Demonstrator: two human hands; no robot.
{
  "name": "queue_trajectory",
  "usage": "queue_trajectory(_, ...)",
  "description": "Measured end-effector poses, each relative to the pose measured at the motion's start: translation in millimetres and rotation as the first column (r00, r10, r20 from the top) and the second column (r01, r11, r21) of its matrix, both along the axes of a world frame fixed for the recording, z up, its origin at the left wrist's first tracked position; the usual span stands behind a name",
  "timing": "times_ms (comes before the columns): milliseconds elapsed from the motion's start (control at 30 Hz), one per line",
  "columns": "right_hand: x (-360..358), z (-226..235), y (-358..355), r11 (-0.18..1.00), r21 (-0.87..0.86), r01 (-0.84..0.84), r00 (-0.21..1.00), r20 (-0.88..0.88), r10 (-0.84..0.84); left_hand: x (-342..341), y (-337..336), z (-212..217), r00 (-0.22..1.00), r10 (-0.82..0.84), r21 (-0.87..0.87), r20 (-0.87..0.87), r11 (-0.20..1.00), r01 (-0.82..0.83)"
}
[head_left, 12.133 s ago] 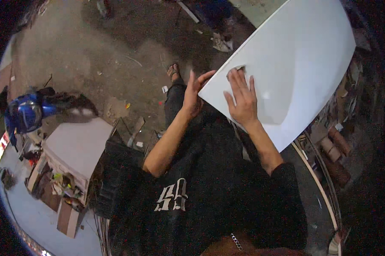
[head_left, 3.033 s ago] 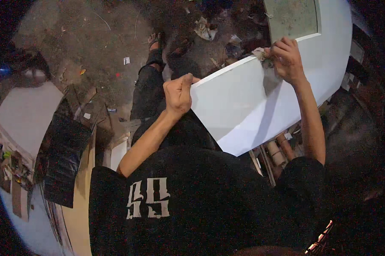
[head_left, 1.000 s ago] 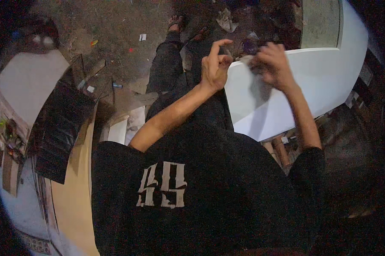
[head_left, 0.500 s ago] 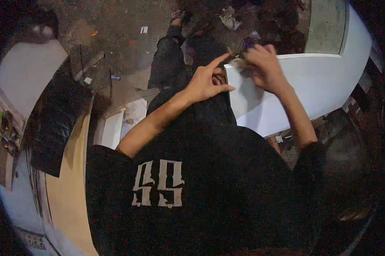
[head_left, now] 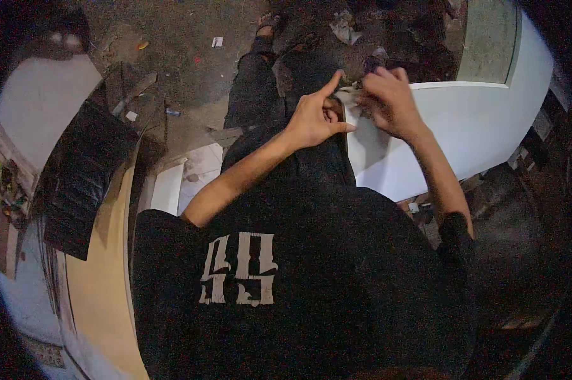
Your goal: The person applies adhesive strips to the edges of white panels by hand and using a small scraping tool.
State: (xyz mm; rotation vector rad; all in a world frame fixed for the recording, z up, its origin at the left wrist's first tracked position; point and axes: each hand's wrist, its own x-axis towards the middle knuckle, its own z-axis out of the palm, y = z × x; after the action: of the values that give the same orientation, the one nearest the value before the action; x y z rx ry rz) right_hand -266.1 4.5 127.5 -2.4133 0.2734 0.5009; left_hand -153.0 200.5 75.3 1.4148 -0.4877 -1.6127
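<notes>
A large white panel (head_left: pixel 463 136) with a rectangular opening near its far end lies in front of me, to the right. My left hand (head_left: pixel 314 114) pinches the panel's near corner, thumb against the edge and index finger pointing up. My right hand (head_left: pixel 390 101) rests on the same corner, fingers curled over a small crumpled pale piece (head_left: pixel 352 96) at the edge. What that piece is, I cannot tell. Both hands almost touch each other.
A dirty concrete floor (head_left: pixel 184 44) strewn with scraps lies ahead. A black crate-like box (head_left: pixel 77 180) and a pale board (head_left: pixel 102 278) stand to my left. A white table top (head_left: pixel 36 111) sits far left. Dark clutter fills the right side.
Earlier I held the panel by its edges and turned it. Over the last second both hands have gathered at its near corner and barely moved.
</notes>
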Motion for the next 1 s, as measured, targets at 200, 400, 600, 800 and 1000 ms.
queue_trajectory(200,-36.4,-6.9,-27.0,0.995,-0.083,0.061,0.994,0.095,-0.053,-2.3,1.6,-3.3,0.999,-0.004,0.060,-0.043,0.998,0.007)
queue_trajectory(400,40.6,1.2,51.8,0.983,0.162,0.081,0.956,0.268,-0.122,-18.0,17.0,-26.4,0.931,0.169,-0.269,0.324,0.960,-0.080)
queue_trajectory(600,5.3,58.2,-33.1,0.879,0.091,0.467,0.858,0.192,-0.476,4.9,4.1,9.1,0.997,-0.055,0.040,0.053,0.998,0.053)
queue_trajectory(800,-64.0,33.8,-50.4,0.858,-0.099,0.504,0.860,0.141,-0.490,-1.4,2.7,6.1,0.991,-0.055,-0.017,0.124,0.998,0.057)
queue_trajectory(1000,-66.6,7.5,-55.2,0.931,-0.173,0.321,0.874,0.433,-0.221,-14.7,16.7,3.2,0.975,0.002,-0.096,0.222,0.995,0.020)
